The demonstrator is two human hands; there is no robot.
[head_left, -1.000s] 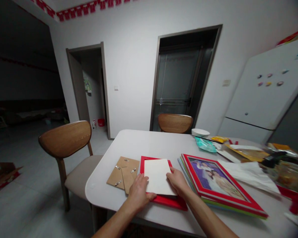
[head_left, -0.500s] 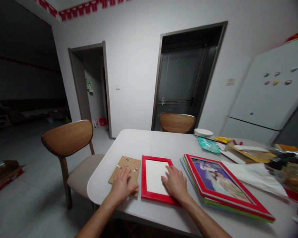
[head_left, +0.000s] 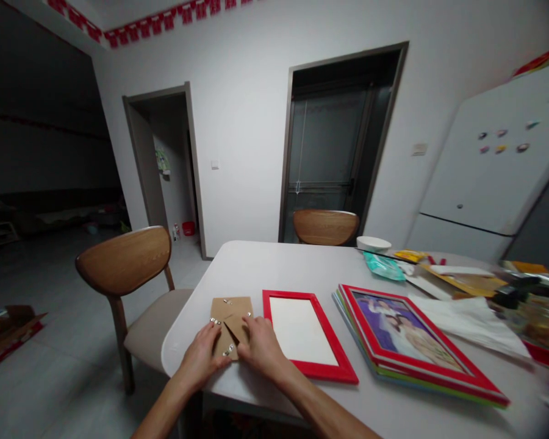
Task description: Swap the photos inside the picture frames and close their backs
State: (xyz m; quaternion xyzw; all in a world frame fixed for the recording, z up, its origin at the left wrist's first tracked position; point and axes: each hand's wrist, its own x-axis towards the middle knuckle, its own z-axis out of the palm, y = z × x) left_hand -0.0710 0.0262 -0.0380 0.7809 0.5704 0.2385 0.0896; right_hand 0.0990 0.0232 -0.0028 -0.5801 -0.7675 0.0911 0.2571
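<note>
A brown cardboard frame backing (head_left: 229, 308) with small metal clips lies near the table's left front corner. My left hand (head_left: 199, 360) grips its near left edge with fingers curled on it. My right hand (head_left: 261, 349) rests on its near right part, fingers bent over it. Just to the right lies a red picture frame (head_left: 309, 331) face down with a white sheet inside it; neither hand touches it.
A stack of frames (head_left: 412, 338), the top one red with a photo, lies further right on the white table (head_left: 279, 265). Papers, a teal packet (head_left: 383, 266) and a white bowl (head_left: 371, 244) crowd the far right. Two wooden chairs (head_left: 124, 262) stand by the table; a fridge (head_left: 489, 177) is at right.
My right hand left the white sheet in the red frame and moved left onto the cardboard backing. My left hand stayed on the backing, which now lies more upright and closer to me.
</note>
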